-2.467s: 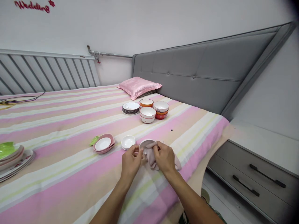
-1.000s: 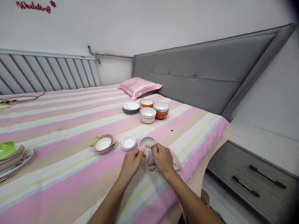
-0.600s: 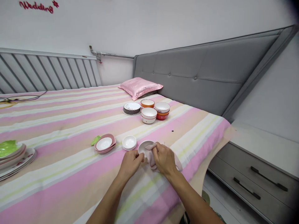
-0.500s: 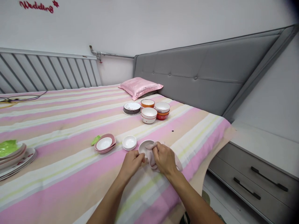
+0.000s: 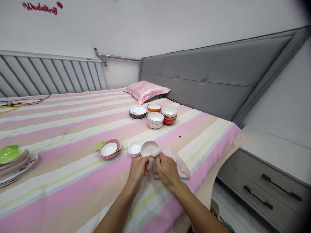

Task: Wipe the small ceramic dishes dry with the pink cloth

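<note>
Sm. wht bowl, held tilted; lt. pink cloth bunched at near rim, w/ folds.

In my view, the left hand, the right hand and the cloth together hide the near rim of the held bowl. The left edge cuts off the stacked plates and the cables. One dark speck is too small for me to name. The pillow partly covers something dark underneath.
</note>
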The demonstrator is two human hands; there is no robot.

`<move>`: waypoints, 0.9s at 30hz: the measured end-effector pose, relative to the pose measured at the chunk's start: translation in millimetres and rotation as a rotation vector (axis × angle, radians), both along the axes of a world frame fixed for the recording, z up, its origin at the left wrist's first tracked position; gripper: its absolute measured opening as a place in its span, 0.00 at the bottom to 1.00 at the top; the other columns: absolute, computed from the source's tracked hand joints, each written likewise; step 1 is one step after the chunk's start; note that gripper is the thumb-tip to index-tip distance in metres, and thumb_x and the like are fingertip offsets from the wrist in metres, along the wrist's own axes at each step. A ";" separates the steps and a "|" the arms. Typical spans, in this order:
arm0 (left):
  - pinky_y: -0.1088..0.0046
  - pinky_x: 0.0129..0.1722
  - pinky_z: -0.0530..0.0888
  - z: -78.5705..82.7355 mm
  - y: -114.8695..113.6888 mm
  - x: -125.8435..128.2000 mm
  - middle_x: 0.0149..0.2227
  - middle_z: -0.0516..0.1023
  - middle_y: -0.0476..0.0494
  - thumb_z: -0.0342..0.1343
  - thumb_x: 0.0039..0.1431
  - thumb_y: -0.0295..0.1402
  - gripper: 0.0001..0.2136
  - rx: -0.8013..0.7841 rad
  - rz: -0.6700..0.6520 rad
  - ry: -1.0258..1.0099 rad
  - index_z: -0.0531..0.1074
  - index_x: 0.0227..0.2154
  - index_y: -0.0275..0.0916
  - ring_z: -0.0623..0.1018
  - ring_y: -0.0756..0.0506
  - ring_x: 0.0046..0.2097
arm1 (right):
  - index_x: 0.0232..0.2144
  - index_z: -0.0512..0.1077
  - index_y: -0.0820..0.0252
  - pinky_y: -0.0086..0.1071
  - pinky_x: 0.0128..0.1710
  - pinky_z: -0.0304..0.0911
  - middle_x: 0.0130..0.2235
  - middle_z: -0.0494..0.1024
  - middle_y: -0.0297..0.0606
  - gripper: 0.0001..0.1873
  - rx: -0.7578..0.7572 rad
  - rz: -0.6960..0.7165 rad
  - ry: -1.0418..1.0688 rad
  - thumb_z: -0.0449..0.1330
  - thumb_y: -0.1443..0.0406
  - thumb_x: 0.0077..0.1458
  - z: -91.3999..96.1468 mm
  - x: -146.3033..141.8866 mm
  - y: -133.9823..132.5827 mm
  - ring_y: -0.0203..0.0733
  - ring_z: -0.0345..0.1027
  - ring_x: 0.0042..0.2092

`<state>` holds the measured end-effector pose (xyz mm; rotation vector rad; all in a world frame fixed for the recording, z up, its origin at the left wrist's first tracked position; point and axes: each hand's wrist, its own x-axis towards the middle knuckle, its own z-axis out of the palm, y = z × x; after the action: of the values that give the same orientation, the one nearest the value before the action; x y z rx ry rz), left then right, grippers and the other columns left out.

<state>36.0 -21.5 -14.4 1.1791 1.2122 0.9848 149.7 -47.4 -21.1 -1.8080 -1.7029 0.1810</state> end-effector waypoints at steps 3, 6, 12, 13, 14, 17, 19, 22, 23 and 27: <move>0.78 0.16 0.53 2.0 0.4 -0.8 0.09 0.57 0.55 0.49 0.46 0.36 0.15 -0.006 0.025 -0.027 0.58 0.09 0.37 0.56 0.56 0.13 | 0.25 0.68 0.60 0.29 0.25 0.44 0.24 0.74 0.36 0.20 -0.006 0.072 -0.010 0.40 0.65 0.60 0.1 -3.6 -2.4 0.36 0.65 0.26; 0.79 0.15 0.53 1.3 4.6 -4.4 0.10 0.57 0.55 0.50 0.46 0.37 0.14 -0.009 0.041 -0.078 0.59 0.11 0.37 0.56 0.56 0.14 | 0.24 0.68 0.60 0.28 0.25 0.43 0.25 0.74 0.35 0.20 -0.012 0.157 -0.035 0.41 0.66 0.59 -0.3 -6.0 -4.0 0.35 0.65 0.26; 0.79 0.16 0.53 -6.6 25.4 -28.2 0.12 0.60 0.55 0.51 0.47 0.38 0.12 0.021 0.137 -0.063 0.66 0.16 0.34 0.58 0.56 0.15 | 0.24 0.68 0.60 0.28 0.24 0.41 0.24 0.73 0.34 0.18 -0.008 0.111 -0.056 0.42 0.66 0.59 -1.2 -4.2 -1.1 0.34 0.63 0.25; 0.79 0.16 0.53 -9.1 29.6 -33.1 0.12 0.61 0.54 0.51 0.47 0.38 0.13 0.026 0.155 -0.054 0.66 0.16 0.34 0.58 0.56 0.15 | 0.24 0.68 0.60 0.28 0.24 0.41 0.24 0.73 0.33 0.19 -0.013 0.100 -0.054 0.42 0.66 0.59 -0.9 -3.2 -0.4 0.34 0.62 0.25; 0.79 0.16 0.53 -11.9 33.5 -37.4 0.12 0.61 0.54 0.51 0.47 0.38 0.12 0.027 0.168 -0.045 0.66 0.17 0.34 0.58 0.56 0.15 | 0.24 0.68 0.59 0.28 0.24 0.40 0.23 0.73 0.33 0.19 -0.020 0.091 -0.052 0.42 0.66 0.59 -0.5 -2.2 0.2 0.34 0.62 0.24; 0.79 0.15 0.53 -22.0 43.4 -45.9 0.12 0.61 0.54 0.51 0.46 0.38 0.12 0.010 0.202 -0.023 0.66 0.16 0.34 0.57 0.56 0.14 | 0.23 0.68 0.60 0.29 0.23 0.39 0.23 0.72 0.34 0.19 -0.045 0.071 -0.052 0.42 0.66 0.59 0.8 0.2 0.9 0.33 0.61 0.24; 0.79 0.15 0.53 -28.6 47.6 -47.6 0.13 0.61 0.54 0.51 0.46 0.38 0.12 -0.013 0.216 -0.013 0.66 0.17 0.34 0.58 0.56 0.15 | 0.23 0.68 0.60 0.29 0.23 0.39 0.23 0.73 0.34 0.19 -0.059 0.067 -0.057 0.42 0.66 0.58 1.0 0.8 0.8 0.33 0.60 0.24; 0.80 0.15 0.53 -35.9 50.9 -47.3 0.14 0.61 0.54 0.51 0.46 0.38 0.12 -0.046 0.222 -0.005 0.66 0.17 0.34 0.58 0.56 0.15 | 0.23 0.68 0.60 0.29 0.23 0.39 0.23 0.73 0.35 0.18 -0.070 0.072 -0.068 0.42 0.66 0.58 -0.1 1.0 0.9 0.33 0.60 0.24; 0.80 0.15 0.52 -37.7 51.7 -47.1 0.14 0.61 0.55 0.51 0.46 0.39 0.12 -0.057 0.220 -0.002 0.66 0.18 0.34 0.58 0.57 0.15 | 0.23 0.67 0.60 0.29 0.23 0.39 0.23 0.73 0.35 0.18 -0.073 0.072 -0.073 0.42 0.65 0.58 -0.6 0.9 1.0 0.33 0.60 0.24; 0.80 0.14 0.50 -43.2 55.0 -47.9 0.13 0.60 0.55 0.51 0.46 0.40 0.12 -0.102 0.172 0.011 0.66 0.18 0.34 0.56 0.57 0.14 | 0.22 0.67 0.60 0.29 0.23 0.38 0.22 0.72 0.35 0.18 -0.082 0.072 -0.084 0.42 0.65 0.58 -0.5 0.7 0.8 0.33 0.60 0.24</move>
<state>-11.9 33.5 -57.6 1.0142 1.3739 1.0315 150.4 -46.6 -21.5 -1.8384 -1.8456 0.2107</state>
